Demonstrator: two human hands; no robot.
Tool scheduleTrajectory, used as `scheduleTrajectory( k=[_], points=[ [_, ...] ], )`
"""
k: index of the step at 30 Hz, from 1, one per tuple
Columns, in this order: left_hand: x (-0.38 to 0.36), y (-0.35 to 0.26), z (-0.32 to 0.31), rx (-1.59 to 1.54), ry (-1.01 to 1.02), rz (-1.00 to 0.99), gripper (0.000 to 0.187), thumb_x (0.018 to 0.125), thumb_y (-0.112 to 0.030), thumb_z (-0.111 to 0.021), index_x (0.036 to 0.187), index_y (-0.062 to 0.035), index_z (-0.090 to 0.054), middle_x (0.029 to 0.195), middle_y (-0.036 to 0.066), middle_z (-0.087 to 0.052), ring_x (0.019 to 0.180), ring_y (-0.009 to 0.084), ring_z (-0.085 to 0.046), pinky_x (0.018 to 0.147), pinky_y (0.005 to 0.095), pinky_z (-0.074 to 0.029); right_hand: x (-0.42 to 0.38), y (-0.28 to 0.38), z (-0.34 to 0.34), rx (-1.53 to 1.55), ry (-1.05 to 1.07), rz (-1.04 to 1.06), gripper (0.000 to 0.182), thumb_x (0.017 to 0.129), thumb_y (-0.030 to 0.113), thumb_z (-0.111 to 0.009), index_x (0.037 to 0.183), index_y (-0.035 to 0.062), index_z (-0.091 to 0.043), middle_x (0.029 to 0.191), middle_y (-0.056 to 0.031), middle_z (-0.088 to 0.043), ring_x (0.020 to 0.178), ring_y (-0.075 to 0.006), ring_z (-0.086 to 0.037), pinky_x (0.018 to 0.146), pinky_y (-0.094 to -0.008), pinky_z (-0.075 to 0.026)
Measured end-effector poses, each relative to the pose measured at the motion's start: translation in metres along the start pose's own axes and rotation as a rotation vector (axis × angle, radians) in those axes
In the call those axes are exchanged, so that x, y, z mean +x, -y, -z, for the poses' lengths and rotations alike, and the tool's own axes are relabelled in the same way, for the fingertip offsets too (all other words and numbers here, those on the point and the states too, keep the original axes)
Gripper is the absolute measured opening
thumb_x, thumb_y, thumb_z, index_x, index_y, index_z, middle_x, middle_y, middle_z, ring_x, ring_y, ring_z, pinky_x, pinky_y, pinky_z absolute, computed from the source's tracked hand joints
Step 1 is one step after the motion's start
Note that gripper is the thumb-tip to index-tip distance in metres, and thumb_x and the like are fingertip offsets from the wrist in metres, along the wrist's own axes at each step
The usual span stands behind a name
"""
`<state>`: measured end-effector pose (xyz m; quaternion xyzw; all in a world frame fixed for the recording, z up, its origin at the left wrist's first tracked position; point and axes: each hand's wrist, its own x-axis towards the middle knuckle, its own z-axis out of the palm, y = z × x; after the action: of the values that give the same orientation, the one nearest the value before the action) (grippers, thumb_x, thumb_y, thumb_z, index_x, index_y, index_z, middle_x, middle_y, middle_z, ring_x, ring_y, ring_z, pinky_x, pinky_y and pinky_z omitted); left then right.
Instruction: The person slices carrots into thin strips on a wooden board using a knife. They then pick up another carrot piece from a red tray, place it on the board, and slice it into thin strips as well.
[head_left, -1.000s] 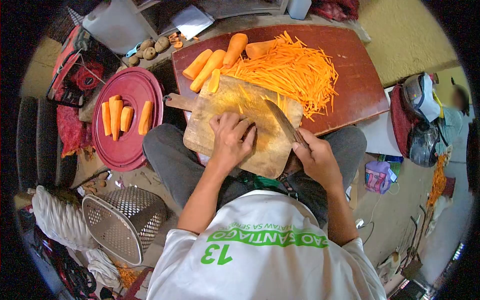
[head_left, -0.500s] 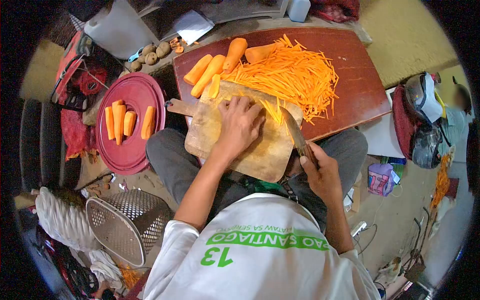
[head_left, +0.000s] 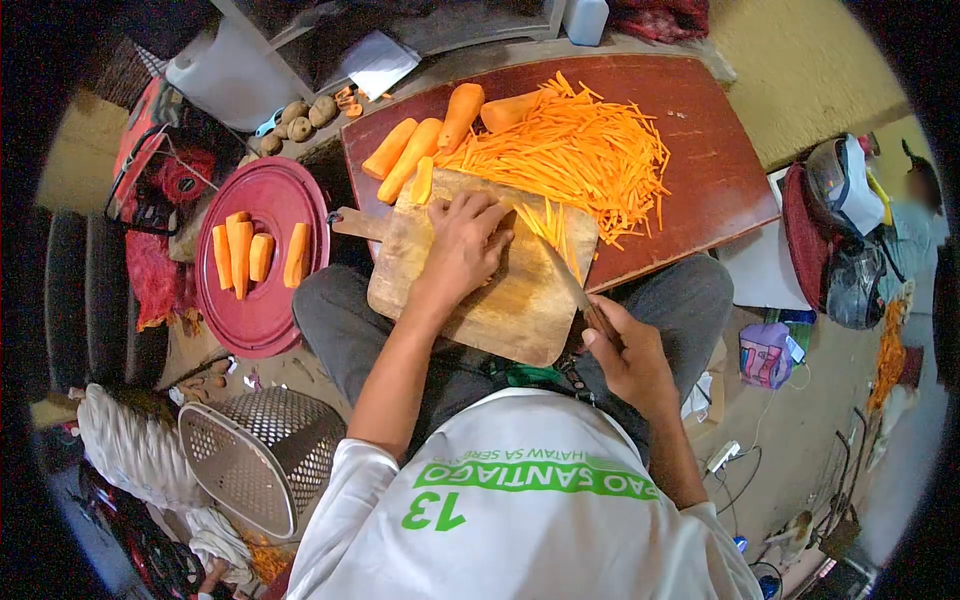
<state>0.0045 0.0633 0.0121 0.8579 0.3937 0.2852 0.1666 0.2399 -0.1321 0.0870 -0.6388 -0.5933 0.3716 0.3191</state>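
Note:
On the wooden cutting board (head_left: 500, 325), my left hand (head_left: 466, 245) presses down with bent fingers on a carrot piece mostly hidden under them. Cut carrot strips (head_left: 545, 225) lie just right of the fingertips. My right hand (head_left: 632, 352) is closed round the dark handle of a knife (head_left: 572, 278), whose blade slants over the board beside the strips. A short carrot chunk (head_left: 422, 181) rests at the board's upper left edge. Behind the board, a large heap of carrot sticks (head_left: 590, 155) and several whole peeled carrots (head_left: 461, 115) lie on the red-brown table (head_left: 710, 165).
Peeled carrots (head_left: 238, 255) lie on a round red lid (head_left: 262, 328) at the left. Below it a perforated basket (head_left: 240, 455) is tipped on its side. Brown round vegetables (head_left: 300, 128) sit at the back left. A purple bag (head_left: 765, 353) stands on the floor at right.
My right hand and the knife have shifted slightly left and down, with the blade now lower against the board. My left hand has moved a little left, still pressing on the board.

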Motion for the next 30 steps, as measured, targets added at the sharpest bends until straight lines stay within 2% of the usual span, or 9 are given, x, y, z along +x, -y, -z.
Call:
scheduleTrajectory(
  k=[5,8,11,13,17,20,23,27,30],
  points=[
    [-0.008,0.011,0.006,0.002,-0.165,0.105,0.042,0.086,-0.020,-0.085,0.125,-0.0053,-0.076,0.124,0.014,-0.068,0.124,0.0382,-0.059,0.107,0.0507,-0.044,0.001,0.010,-0.004,0.005,0.088,-0.070,0.045,0.103,0.017,-0.070,0.145,0.0022,-0.060,0.106,-0.0261,-0.076,0.099,-0.0449,-0.076,0.084,-0.0507,-0.059],
    [-0.006,0.014,0.013,0.004,-0.146,0.157,0.038,0.085,-0.019,-0.086,0.119,-0.0035,-0.077,0.121,0.014,-0.069,0.122,0.0373,-0.059,0.104,0.0483,-0.044,0.005,0.009,-0.005,-0.093,0.085,0.016,0.043,0.104,0.014,-0.070,0.142,-0.0039,-0.060,0.107,-0.0260,-0.076,0.101,-0.0353,-0.079,0.086,-0.0383,-0.058],
    [-0.006,0.018,0.013,-0.097,-0.109,0.150,0.031,0.085,-0.017,-0.085,0.111,-0.0021,-0.079,0.109,0.014,-0.072,0.114,0.0346,-0.062,0.104,0.0475,-0.040,0.007,0.010,-0.006,-0.106,0.088,0.008,0.043,0.104,0.015,-0.070,0.142,-0.0033,-0.061,0.109,-0.0278,-0.076,0.105,-0.0395,-0.078,0.087,-0.0394,-0.058],
    [-0.006,0.016,0.018,-0.200,-0.002,0.140,0.027,0.085,-0.016,-0.085,0.108,-0.0012,-0.079,0.103,0.015,-0.074,0.110,0.0336,-0.064,0.104,0.0480,-0.040,0.008,0.011,-0.008,-0.103,0.062,0.036,0.044,0.103,0.017,-0.069,0.143,0.0010,-0.060,0.107,-0.0268,-0.076,0.101,-0.0449,-0.076,0.085,-0.0477,-0.059],
    [-0.005,0.009,0.029,-0.266,-0.104,0.189,0.026,0.085,-0.011,-0.083,0.107,0.0011,-0.078,0.098,0.017,-0.074,0.100,0.0354,-0.067,0.097,0.0479,-0.045,0.009,0.019,-0.007,-0.092,0.089,-0.042,0.045,0.103,0.018,-0.069,0.145,0.0043,-0.059,0.106,-0.0261,-0.075,0.099,-0.0477,-0.074,0.085,-0.0511,-0.059],
    [-0.008,0.018,0.050,-0.251,-0.094,0.186,0.027,0.084,-0.007,-0.082,0.108,0.0031,-0.076,0.097,0.019,-0.072,0.095,0.0383,-0.068,0.088,0.0463,-0.051,0.008,0.015,-0.010,-0.091,0.049,0.015,0.045,0.103,0.019,-0.070,0.144,0.0037,-0.060,0.103,-0.0252,-0.075,0.096,-0.0459,-0.075,0.082,-0.0490,-0.059],
    [-0.027,0.015,0.071,-0.239,0.041,0.221,0.032,0.081,-0.001,-0.081,0.111,0.0049,-0.075,0.096,0.022,-0.069,0.088,0.0410,-0.068,0.079,0.0449,-0.054,0.011,0.010,-0.004,-0.074,-0.082,0.072,0.042,0.106,0.018,-0.068,0.144,0.0023,-0.061,0.096,-0.0194,-0.075,0.083,-0.0342,-0.077,0.074,-0.0429,-0.060],
    [-0.059,-0.016,0.071,-0.173,0.052,0.248,0.037,0.079,-0.001,-0.083,0.116,0.0016,-0.074,0.097,0.020,-0.065,0.094,0.0419,-0.065,0.084,0.0478,-0.053,0.020,0.007,0.009,0.071,-0.191,-0.154,0.037,0.110,0.014,-0.063,0.144,0.0016,-0.063,0.086,-0.0075,-0.071,0.067,-0.0115,-0.067,0.062,-0.0320,-0.056],
    [-0.068,-0.021,0.055,-0.125,-0.072,0.235,0.037,0.079,-0.001,-0.083,0.116,0.0005,-0.074,0.097,0.020,-0.064,0.098,0.0426,-0.064,0.087,0.0486,-0.053,0.023,-0.001,0.011,0.161,-0.129,-0.233,0.038,0.109,0.013,-0.062,0.144,-0.0005,-0.062,0.094,-0.0151,-0.076,0.078,-0.0234,-0.076,0.072,-0.0377,-0.060]
  ],
)
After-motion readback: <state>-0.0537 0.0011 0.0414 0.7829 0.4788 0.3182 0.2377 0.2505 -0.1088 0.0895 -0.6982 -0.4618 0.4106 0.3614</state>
